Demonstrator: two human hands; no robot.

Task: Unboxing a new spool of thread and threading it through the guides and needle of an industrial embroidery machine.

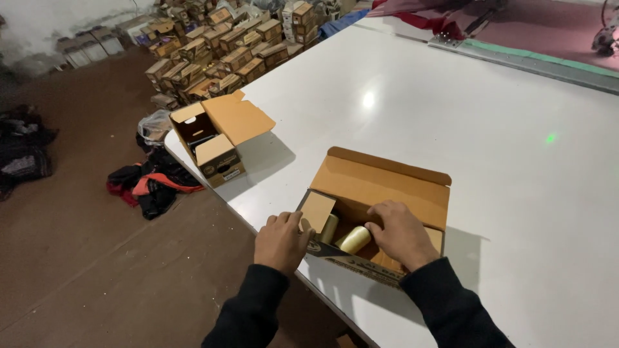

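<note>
An open cardboard box [380, 183] lies near the front edge of the white table [451, 116]. Inside it lie pale yellow thread spools [354, 240]. My left hand [280, 241] grips the box's near left corner, thumb against a small side flap [318, 211]. My right hand [401, 233] reaches into the box, its fingers resting on one spool. Both arms wear dark sleeves.
A second open cardboard box [216, 138] stands at the table's left corner. Many small stacked boxes [219, 51] cover the floor beyond it. Dark and red cloth [151, 183] lies on the brown floor. Pink fabric [548, 26] spreads at the far right.
</note>
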